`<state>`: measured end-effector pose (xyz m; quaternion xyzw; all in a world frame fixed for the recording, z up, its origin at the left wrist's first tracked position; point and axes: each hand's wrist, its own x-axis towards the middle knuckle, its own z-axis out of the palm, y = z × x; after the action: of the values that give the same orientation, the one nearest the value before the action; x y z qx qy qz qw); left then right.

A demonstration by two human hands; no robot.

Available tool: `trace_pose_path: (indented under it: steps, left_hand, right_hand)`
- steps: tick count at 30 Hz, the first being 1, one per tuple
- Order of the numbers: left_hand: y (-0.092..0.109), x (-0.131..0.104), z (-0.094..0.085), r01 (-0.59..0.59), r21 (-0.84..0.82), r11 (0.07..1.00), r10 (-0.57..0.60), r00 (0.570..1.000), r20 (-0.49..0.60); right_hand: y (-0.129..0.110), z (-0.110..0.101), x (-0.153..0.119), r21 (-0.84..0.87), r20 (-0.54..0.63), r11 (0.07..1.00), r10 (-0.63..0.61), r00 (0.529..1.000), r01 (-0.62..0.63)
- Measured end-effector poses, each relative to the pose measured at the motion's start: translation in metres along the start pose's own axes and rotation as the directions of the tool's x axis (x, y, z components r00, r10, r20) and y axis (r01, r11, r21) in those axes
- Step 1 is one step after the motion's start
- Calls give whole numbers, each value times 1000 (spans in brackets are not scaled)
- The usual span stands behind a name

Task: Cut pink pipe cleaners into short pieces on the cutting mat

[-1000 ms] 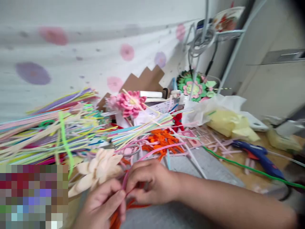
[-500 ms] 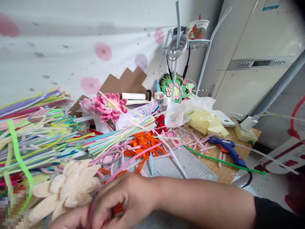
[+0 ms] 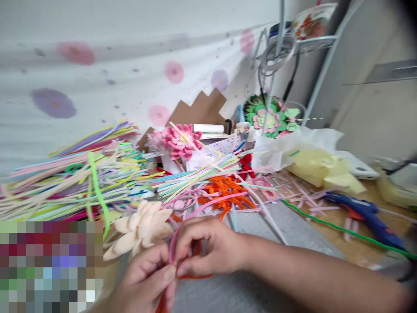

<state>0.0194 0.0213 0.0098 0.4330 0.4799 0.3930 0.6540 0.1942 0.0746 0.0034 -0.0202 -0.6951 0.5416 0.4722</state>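
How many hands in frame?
2: the left hand at lower centre, the right hand just right of it, both at the pink pipe cleaner. The pixelated lower-left corner can't be checked.

Bare right forearm (image 3: 293, 265), bare fingers (image 3: 159, 280)

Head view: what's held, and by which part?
A pink strip, pinched at its near part by left hand and right hand; hold on the orange strips unclear.

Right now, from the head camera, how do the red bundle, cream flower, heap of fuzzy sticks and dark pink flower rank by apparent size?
Largest to smallest:
1. Heap of fuzzy sticks
2. Cream flower
3. Dark pink flower
4. Red bundle
The cream flower sits nearer, so true sizes are unsure.
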Motion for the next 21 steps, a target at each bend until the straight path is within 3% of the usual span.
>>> trace_pose_path:
  steps: [3,9,15,21]
  left_hand:
    - [6,-4,9,-37,-53,998,38,999,27]
    - [5,-2,8,-59,-83,995,70,989,132]
    - [10,-1,11,-92,-149,985,103,992,72]
    - [11,-2,10,-120,-150,981,125,992,23]
  right_hand:
    - [-4,-1,-2,9,-41,993,121,992,-120]
    - [-6,-7,-3,-100,59,974,211,976,-205]
    - [-14,-9,1,-333,-46,933,132,990,-139]
    - [-13,-5,0,-474,-56,875,77,995,-94]
